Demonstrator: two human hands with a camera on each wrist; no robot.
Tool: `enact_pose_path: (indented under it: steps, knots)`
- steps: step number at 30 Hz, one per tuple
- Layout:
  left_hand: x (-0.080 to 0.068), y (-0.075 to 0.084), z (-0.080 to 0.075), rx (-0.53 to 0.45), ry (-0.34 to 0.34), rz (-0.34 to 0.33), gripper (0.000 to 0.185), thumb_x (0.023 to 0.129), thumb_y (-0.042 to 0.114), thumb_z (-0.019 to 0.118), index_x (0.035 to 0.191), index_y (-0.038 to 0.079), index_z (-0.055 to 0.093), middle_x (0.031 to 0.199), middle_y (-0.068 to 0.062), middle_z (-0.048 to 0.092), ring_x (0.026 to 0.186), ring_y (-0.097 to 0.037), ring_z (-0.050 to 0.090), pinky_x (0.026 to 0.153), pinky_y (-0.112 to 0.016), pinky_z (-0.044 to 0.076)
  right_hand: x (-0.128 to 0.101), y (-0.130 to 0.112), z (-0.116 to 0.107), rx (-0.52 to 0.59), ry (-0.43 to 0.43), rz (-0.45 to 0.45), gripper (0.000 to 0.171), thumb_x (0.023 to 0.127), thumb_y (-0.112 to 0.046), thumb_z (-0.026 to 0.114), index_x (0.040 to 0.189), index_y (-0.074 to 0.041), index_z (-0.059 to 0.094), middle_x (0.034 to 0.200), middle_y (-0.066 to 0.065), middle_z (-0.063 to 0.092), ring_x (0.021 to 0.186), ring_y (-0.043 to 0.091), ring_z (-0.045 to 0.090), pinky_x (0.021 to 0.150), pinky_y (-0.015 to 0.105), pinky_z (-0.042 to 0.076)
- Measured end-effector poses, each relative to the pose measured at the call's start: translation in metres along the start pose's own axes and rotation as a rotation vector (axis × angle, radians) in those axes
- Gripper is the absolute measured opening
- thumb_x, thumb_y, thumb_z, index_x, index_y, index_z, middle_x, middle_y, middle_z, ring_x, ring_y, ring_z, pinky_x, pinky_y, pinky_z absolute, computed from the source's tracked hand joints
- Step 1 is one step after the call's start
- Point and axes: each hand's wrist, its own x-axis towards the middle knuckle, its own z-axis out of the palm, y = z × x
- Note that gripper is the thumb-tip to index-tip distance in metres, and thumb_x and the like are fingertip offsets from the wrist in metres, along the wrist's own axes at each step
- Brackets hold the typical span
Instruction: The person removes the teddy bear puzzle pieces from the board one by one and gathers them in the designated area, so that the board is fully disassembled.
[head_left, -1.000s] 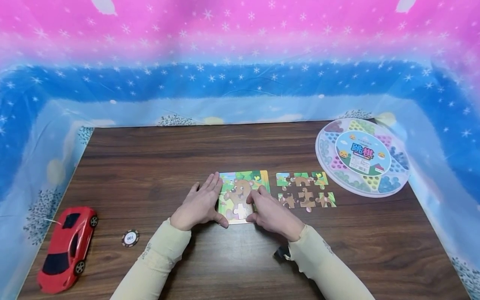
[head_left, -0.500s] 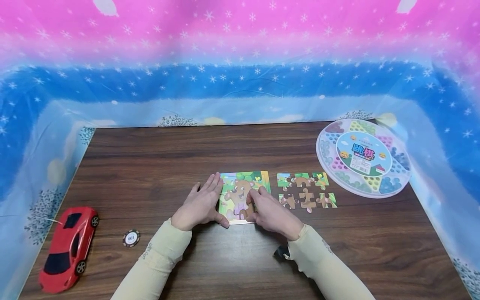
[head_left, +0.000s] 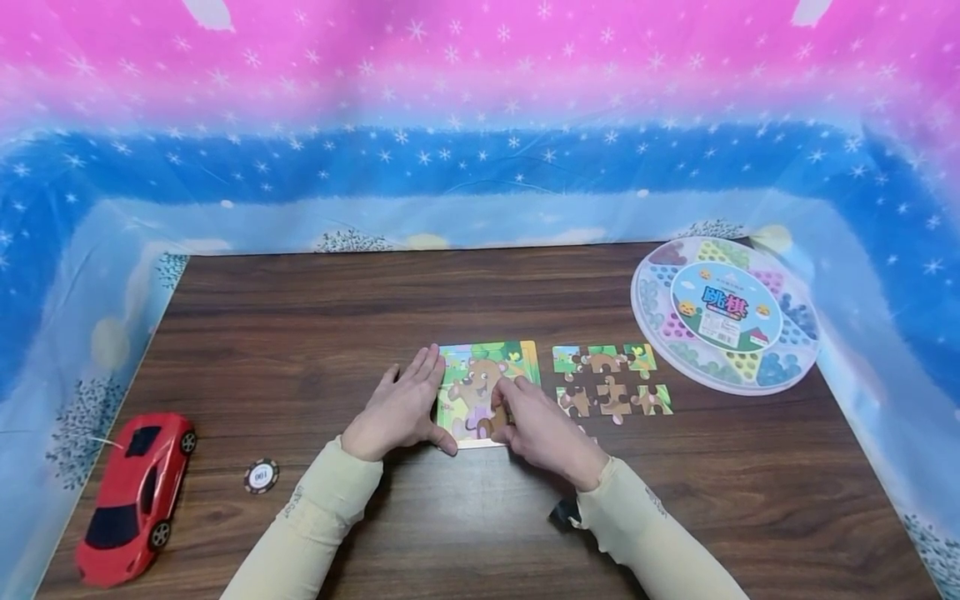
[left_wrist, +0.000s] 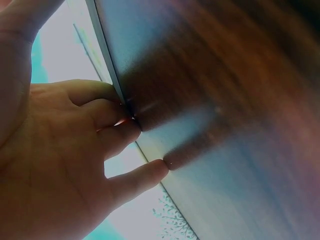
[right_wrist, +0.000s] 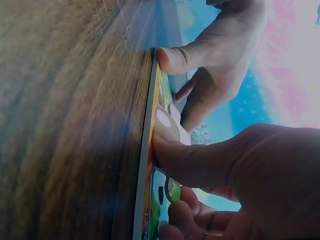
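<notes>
A square bear jigsaw puzzle point(head_left: 476, 379) lies in its tray on the table. My left hand point(head_left: 397, 408) rests along its left side, fingers extended and thumb at the bottom edge. In the left wrist view, the fingers touch the table beside the tray edge. My right hand point(head_left: 543, 429) is over the lower right of the puzzle, with curled fingers and thumb on a puzzle piece point(head_left: 487, 423) showing the bear's legs. The right wrist view shows the right thumb point(right_wrist: 175, 155) low against the puzzle; the hand hides part of the piece.
Several loose puzzle pieces point(head_left: 613, 396) lie in rows right of the tray, one partly behind the right wrist. A round Chinese checkers set point(head_left: 723, 312) sits at the back right. A red toy car point(head_left: 138, 496) and a poker chip point(head_left: 261, 476) lie at left.
A white cross-shaped gap low in the puzzle is now covered by the piece with the bear's legs under my right hand. My left hand has stayed in place.
</notes>
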Motion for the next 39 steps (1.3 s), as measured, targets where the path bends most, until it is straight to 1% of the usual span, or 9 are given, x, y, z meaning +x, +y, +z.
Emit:
enact_pose_path:
  steps: [9,13,17,20,26,30,35,37,39]
  knots:
    - [0.000,-0.001,0.000,-0.008,-0.002,-0.002,0.133,0.058,0.066,0.079,0.154,-0.001,0.016,0.161,-0.017,0.006,0.148,-0.030,0.009,0.112,-0.060,0.019,-0.004,0.000,0.004,-0.116,0.118,-0.081,0.035,0.074,-0.014,0.084,0.099,-0.011,0.059,0.083,-0.004,0.052,0.077,0.016,0.047,0.067,0.030,0.041]
    - [0.001,-0.001,-0.001,-0.008,-0.002,-0.003,0.133,0.058,0.066,0.079,0.154,-0.001,0.016,0.161,-0.017,0.006,0.148,-0.030,0.009,0.112,-0.060,0.019,-0.006,0.002,0.004,-0.117,0.140,-0.109,0.034,0.074,-0.011,0.082,0.100,-0.011,0.059,0.085,-0.003,0.055,0.079,0.016,0.048,0.070,0.031,0.043]
    - [0.001,-0.002,0.000,-0.005,-0.002,-0.004,0.134,0.058,0.066,0.079,0.154,-0.002,0.016,0.161,-0.017,0.005,0.148,-0.030,0.009,0.112,-0.059,0.019,-0.007,0.004,0.004,-0.083,0.144,-0.114,0.030,0.078,-0.009,0.079,0.100,-0.015,0.059,0.085,-0.003,0.057,0.080,0.014,0.049,0.071,0.030,0.043]
    - [0.001,-0.002,0.001,-0.003,0.001,-0.003,0.134,0.058,0.067,0.079,0.154,-0.002,0.016,0.161,-0.018,0.006,0.148,-0.030,0.009,0.112,-0.059,0.019,-0.007,0.005,0.003,-0.045,0.147,-0.122,0.023,0.083,-0.011,0.076,0.097,-0.018,0.059,0.084,-0.007,0.056,0.079,0.012,0.048,0.070,0.029,0.043]
    - [0.001,-0.003,0.002,-0.008,0.009,0.003,0.134,0.058,0.067,0.079,0.154,-0.002,0.016,0.161,-0.018,0.006,0.148,-0.030,0.009,0.112,-0.060,0.020,-0.009,0.005,-0.004,0.051,0.114,-0.133,0.013,0.090,-0.010,0.069,0.094,-0.018,0.059,0.088,-0.013,0.057,0.082,0.009,0.050,0.072,0.029,0.046]
    - [0.002,-0.003,0.003,-0.006,0.012,0.004,0.134,0.056,0.067,0.080,0.154,-0.002,0.018,0.161,-0.018,0.006,0.148,-0.029,0.009,0.111,-0.060,0.020,-0.015,0.007,-0.017,0.129,0.105,-0.094,0.013,0.091,-0.008,0.067,0.092,-0.018,0.059,0.088,-0.012,0.057,0.085,0.009,0.051,0.075,0.030,0.047]
    - [0.002,-0.002,0.002,-0.008,0.010,0.007,0.134,0.057,0.066,0.080,0.154,-0.002,0.018,0.161,-0.018,0.006,0.148,-0.029,0.009,0.111,-0.060,0.020,-0.028,0.022,-0.041,0.216,0.097,-0.052,0.010,0.092,-0.007,0.065,0.091,-0.016,0.060,0.085,-0.006,0.059,0.076,0.011,0.053,0.066,0.029,0.049]
    - [0.001,-0.001,0.002,-0.007,0.008,0.007,0.134,0.057,0.066,0.080,0.154,-0.002,0.018,0.161,-0.018,0.006,0.148,-0.029,0.009,0.111,-0.060,0.020,-0.036,0.032,-0.051,0.226,0.080,-0.030,0.010,0.092,-0.007,0.066,0.091,-0.015,0.060,0.083,-0.004,0.059,0.072,0.012,0.054,0.062,0.028,0.049]
    - [0.001,-0.001,0.002,-0.007,0.006,0.006,0.133,0.057,0.066,0.080,0.154,-0.002,0.018,0.161,-0.017,0.006,0.148,-0.029,0.009,0.112,-0.060,0.020,-0.046,0.043,-0.062,0.210,0.058,0.008,0.011,0.092,-0.007,0.066,0.092,-0.016,0.061,0.082,-0.005,0.060,0.071,0.012,0.055,0.062,0.028,0.050]
